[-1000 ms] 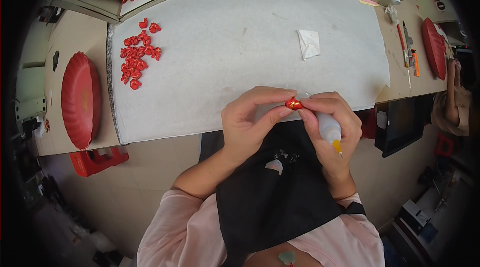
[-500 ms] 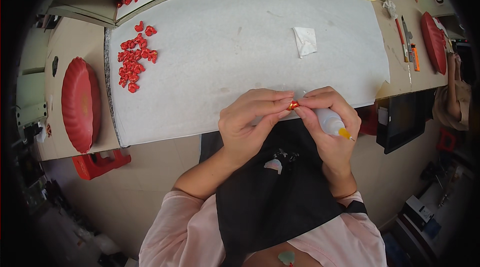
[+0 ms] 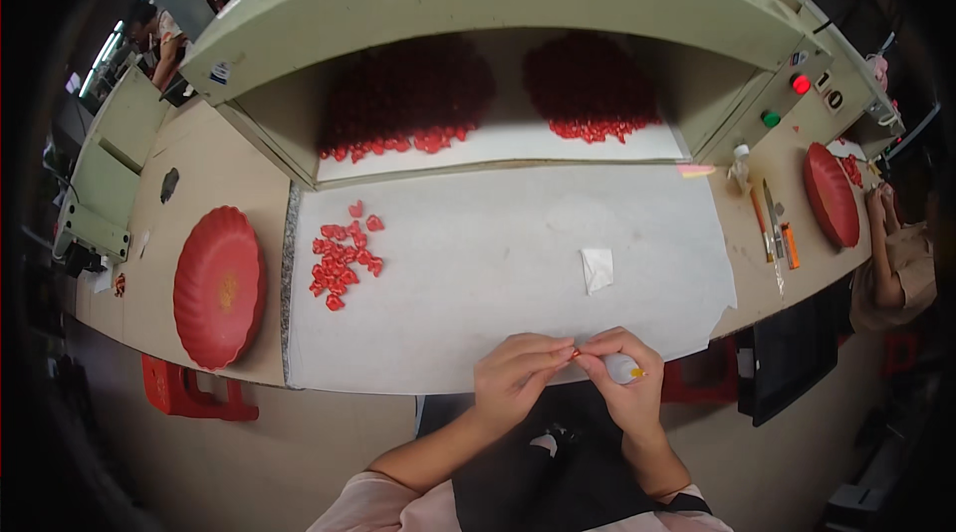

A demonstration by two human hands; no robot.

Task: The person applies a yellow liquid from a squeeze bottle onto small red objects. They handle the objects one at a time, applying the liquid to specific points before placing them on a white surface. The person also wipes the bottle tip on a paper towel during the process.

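Left hand (image 3: 518, 378) and right hand (image 3: 622, 383) meet at near edge of white work mat (image 3: 478, 263), fingertips pinching tiny red piece (image 3: 575, 354) between them. Right hand also clasps small white bottle (image 3: 624, 369) (orange tip). Loose red hearts (image 3: 341, 258) lie well apart, far left; red plate (image 3: 219, 285) beyond mat.

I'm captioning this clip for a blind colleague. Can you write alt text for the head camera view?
Two hands, left hand and right hand, pinch a tiny red piece between their fingertips at the near edge of a white work mat; the right hand also holds a small white bottle. A cluster of red hearts lies on the mat's left, beside a red plate.
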